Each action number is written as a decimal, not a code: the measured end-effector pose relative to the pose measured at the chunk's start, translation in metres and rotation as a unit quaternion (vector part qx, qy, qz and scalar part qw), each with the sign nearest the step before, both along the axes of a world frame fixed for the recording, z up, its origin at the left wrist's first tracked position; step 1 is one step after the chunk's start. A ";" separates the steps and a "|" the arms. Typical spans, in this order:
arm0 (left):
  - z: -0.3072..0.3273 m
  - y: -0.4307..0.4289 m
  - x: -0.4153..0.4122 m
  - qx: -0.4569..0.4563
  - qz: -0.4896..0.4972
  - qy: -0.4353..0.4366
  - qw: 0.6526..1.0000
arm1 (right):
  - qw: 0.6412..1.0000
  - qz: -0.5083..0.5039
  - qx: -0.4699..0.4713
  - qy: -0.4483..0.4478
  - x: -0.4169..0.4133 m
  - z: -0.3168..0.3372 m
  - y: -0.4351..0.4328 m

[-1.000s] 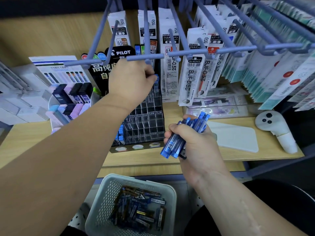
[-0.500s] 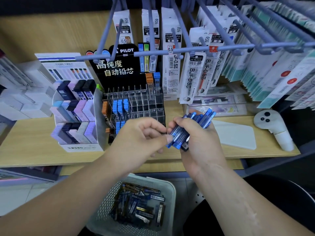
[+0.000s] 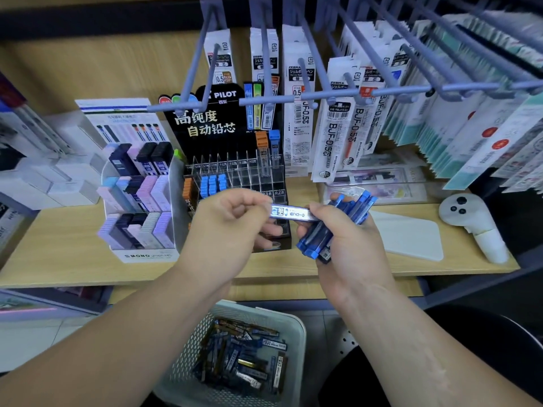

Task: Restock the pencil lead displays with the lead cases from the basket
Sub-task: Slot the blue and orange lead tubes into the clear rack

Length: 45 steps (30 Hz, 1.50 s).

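My right hand grips a bundle of blue lead cases in front of the shelf. My left hand pinches the end of a single blue lead case, lying crosswise and half drawn out of that bundle. Behind the hands stands the black Pilot lead display, its clear slots mostly bare, with blue and orange cases at the left and two cases upright at the back right. Below, a white mesh basket holds several more lead cases.
A Mono lead box display stands left of the Pilot rack. Refill packets hang from blue-grey pegs overhead. A white controller and a white pad lie on the wooden shelf at right.
My left hand came down from the back of the display to the bundle, took hold of one case and has drawn it sideways to the left. The right hand stayed about where it was.
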<state>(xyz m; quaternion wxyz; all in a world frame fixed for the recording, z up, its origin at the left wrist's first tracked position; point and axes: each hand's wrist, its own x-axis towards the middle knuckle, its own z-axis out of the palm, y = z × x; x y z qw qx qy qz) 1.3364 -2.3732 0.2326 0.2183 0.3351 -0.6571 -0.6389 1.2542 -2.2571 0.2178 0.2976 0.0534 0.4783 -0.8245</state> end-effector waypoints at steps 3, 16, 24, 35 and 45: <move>0.004 -0.009 -0.006 -0.021 0.023 0.038 0.999 | 1.000 -0.006 -0.020 -0.014 0.000 0.001 -0.001; 0.016 -0.074 -0.062 -0.474 -0.013 -0.011 0.880 | 1.000 0.018 -0.013 -0.023 -0.004 0.000 0.003; 0.006 -0.085 -0.085 -0.621 -0.088 -0.026 0.778 | 0.999 0.018 -0.019 -0.029 -0.004 -0.001 0.001; 0.003 -0.086 -0.102 -0.619 -0.055 -0.073 0.780 | 0.999 0.024 -0.038 -0.030 -0.005 -0.005 -0.003; -0.003 -0.037 -0.031 -0.380 -0.092 -0.063 0.918 | 0.999 0.013 -0.043 -0.016 -0.005 -0.006 -0.002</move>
